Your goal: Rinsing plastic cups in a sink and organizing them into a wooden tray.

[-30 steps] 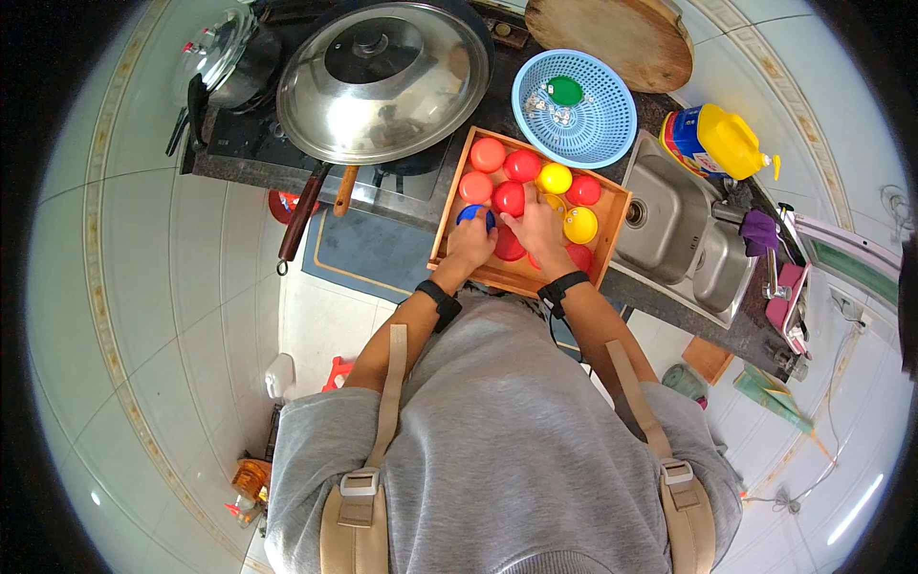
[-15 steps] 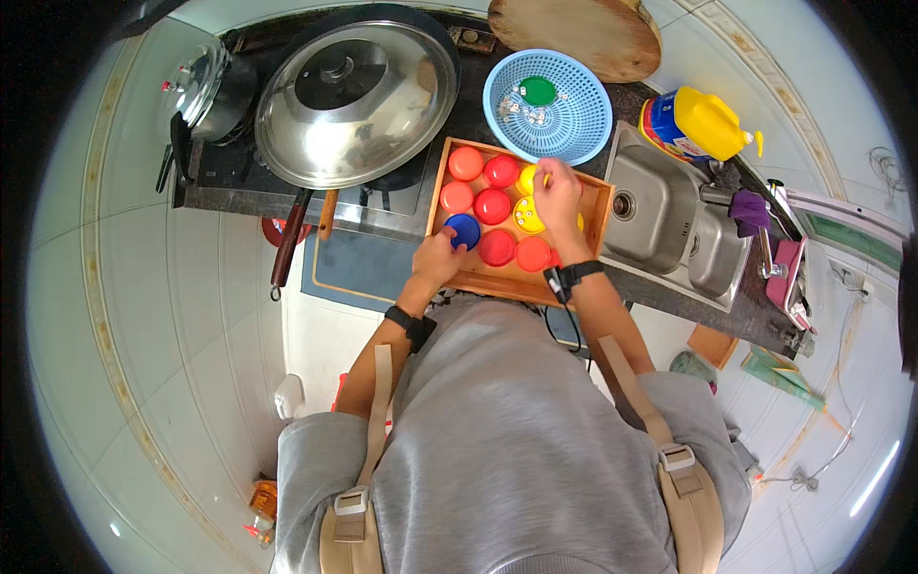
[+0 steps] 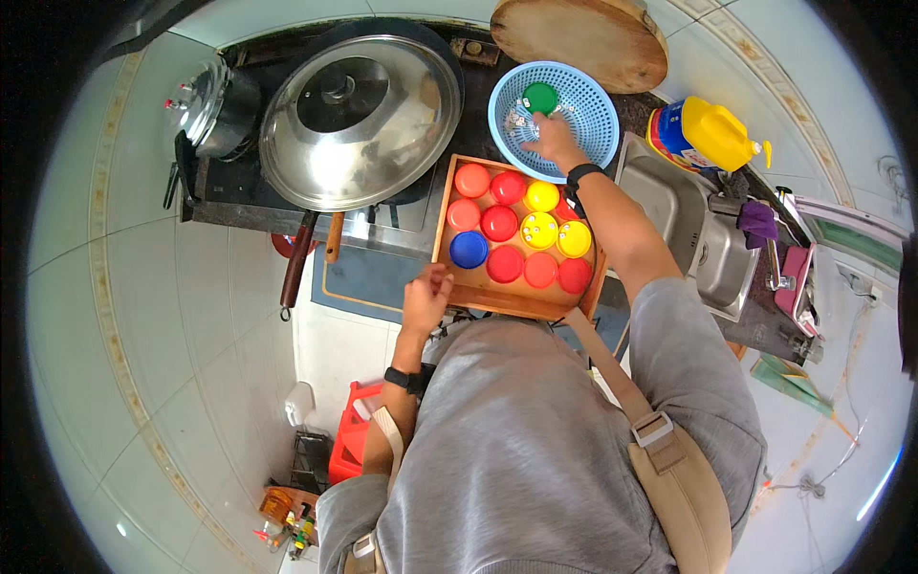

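A wooden tray (image 3: 478,297) on the counter holds several upturned cups in red, yellow and one blue (image 3: 469,249). Behind it stands a blue plastic basket (image 3: 593,96) with a green cup (image 3: 540,98) and some pale items inside. My right hand (image 3: 550,139) reaches into the basket just in front of the green cup; what its fingers touch is hidden. My left hand (image 3: 426,295) hangs at the tray's near left corner, fingers curled, with nothing seen in it.
A large steel lid (image 3: 359,115) covers a wok on the stove at left, with a pressure cooker (image 3: 206,100) beyond. A round wooden board (image 3: 579,38) leans behind the basket. A sink (image 3: 684,220) and yellow jug (image 3: 712,134) are at right. A red crate (image 3: 349,445) sits on the floor.
My right hand left the tray and went up into the blue basket. My left hand let go of the blue cup, which now sits in the tray, and drew back to the tray's corner.
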Tool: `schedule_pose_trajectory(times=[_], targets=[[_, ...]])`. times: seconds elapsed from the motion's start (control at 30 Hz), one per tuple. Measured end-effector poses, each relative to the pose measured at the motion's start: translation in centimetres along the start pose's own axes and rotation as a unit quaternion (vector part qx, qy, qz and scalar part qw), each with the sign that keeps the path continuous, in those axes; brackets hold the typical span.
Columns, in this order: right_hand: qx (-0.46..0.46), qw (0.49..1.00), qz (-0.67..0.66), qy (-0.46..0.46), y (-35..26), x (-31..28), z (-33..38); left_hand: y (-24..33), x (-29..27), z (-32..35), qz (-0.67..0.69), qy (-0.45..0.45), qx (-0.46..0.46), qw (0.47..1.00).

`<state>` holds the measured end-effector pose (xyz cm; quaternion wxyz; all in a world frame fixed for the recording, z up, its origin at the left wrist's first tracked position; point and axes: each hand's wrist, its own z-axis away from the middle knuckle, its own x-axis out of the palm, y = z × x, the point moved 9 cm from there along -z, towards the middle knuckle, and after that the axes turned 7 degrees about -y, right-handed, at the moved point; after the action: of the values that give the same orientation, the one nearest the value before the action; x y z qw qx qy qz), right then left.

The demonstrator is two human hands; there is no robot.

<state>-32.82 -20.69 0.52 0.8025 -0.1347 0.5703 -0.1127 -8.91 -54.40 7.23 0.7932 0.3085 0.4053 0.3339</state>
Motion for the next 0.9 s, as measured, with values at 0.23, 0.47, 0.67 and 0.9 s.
schedule_pose_trajectory(times=[0.23, 0.47, 0.67, 0.9], targets=[[-0.061, 0.997, -0.035, 0.028, -1.6, 0.6, 0.0, -1.7, -2.5, 0.7, 0.025, 0.038, -0.037, 0.998], [-0.063, 0.997, -0.039, 0.030, -1.6, 0.5, 0.0, -2.6, -3.2, 1.0, 0.047, 0.067, -0.025, 0.996], [0.114, 0.827, -0.549, -0.040, 0.9, -1.4, 2.4, -1.0, -2.0, -0.4, 0.050, 0.027, -0.019, 0.998], [0.040, 0.601, -0.798, -0.001, -0.2, -5.4, 14.8, -0.3, 0.7, -2.4, 0.129, -0.021, -0.016, 0.991]])
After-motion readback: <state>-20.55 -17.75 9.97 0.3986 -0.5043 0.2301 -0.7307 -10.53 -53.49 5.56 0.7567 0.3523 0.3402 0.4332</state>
